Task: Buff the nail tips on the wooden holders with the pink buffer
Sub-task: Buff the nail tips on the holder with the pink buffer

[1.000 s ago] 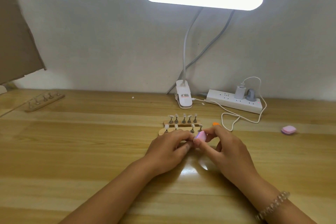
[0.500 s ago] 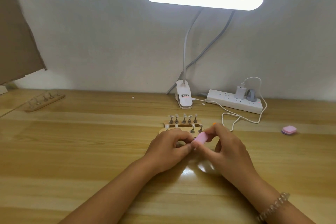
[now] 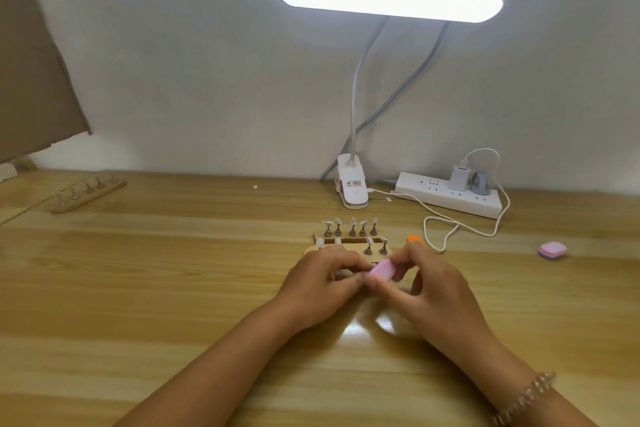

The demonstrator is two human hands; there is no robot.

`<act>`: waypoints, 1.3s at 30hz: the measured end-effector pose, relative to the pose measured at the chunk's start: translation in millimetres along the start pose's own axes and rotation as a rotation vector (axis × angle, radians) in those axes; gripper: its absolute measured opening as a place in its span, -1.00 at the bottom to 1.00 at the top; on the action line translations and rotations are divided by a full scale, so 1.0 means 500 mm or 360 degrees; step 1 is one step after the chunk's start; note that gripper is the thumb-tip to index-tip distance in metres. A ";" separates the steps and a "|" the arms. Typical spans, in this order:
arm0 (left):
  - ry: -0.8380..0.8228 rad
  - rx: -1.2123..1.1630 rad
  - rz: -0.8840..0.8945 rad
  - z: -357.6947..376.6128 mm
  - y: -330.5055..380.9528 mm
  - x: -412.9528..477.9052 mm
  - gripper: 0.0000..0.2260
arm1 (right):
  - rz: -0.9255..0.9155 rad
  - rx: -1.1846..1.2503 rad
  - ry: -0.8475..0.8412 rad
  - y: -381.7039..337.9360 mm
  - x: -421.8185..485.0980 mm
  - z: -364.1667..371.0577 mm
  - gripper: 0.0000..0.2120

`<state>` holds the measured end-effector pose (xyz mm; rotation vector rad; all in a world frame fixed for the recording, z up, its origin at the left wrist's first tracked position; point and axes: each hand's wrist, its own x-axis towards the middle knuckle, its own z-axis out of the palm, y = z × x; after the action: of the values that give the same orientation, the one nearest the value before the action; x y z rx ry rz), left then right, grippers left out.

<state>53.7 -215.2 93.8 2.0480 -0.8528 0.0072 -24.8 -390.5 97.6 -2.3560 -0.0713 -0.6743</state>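
Observation:
Two wooden holders lie side by side at the table's middle. The far holder (image 3: 349, 236) carries several nail tips on metal stands; the near holder (image 3: 375, 250) shows two stands on its right end. My right hand (image 3: 429, 291) pinches the pink buffer (image 3: 381, 270) just in front of the near holder. My left hand (image 3: 322, 284) has its fingers curled, pinching something small right beside the buffer; what it holds is hidden by the fingers, likely a nail-tip stand.
A clip lamp (image 3: 351, 189) and a white power strip (image 3: 446, 196) with a looping cable stand at the back. An orange item (image 3: 412, 238) lies behind my right hand. A second pink block (image 3: 552, 250) sits far right, a third holder (image 3: 88, 191) far left.
The buffer has shifted slightly, down and toward my left hand's fingertips, in a small rubbing motion. Both hands stay at the same spot.

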 end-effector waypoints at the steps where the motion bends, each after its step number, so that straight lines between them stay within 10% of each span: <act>1: -0.0002 -0.0028 0.0011 0.001 0.000 0.000 -0.87 | 0.0077 0.0026 0.0068 0.006 0.005 -0.003 -0.71; 39: -0.0153 0.0160 -0.0101 -0.007 0.015 -0.005 -0.79 | -0.0195 -0.0320 0.0056 -0.023 -0.009 -0.009 -0.65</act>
<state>48.6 -213.7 100.7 2.1835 -0.8612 -0.0855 -33.3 -384.0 105.1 -2.5471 -0.1393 -0.8158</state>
